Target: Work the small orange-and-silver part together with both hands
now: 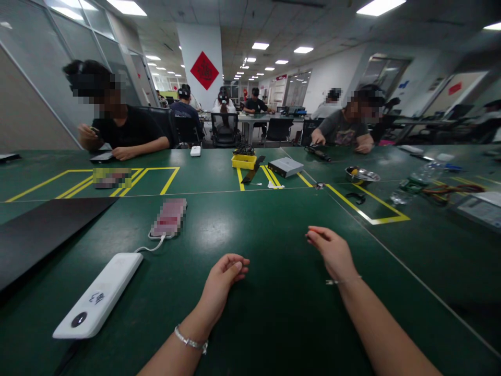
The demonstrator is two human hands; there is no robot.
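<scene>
My left hand is held low over the green table, loosely curled with the thumb against the fingers. Nothing shows in it. Farther right and forward, my right hand is closed in a pinch. A small orange piece peeks out between its thumb and fingers; its kind is too small to tell. The hands are well apart.
Left of my hands lie a white power bank, a cabled phone and a black panel. Farther out are a yellow bin, a grey box, a metal bowl and a plastic bottle. Two people sit opposite.
</scene>
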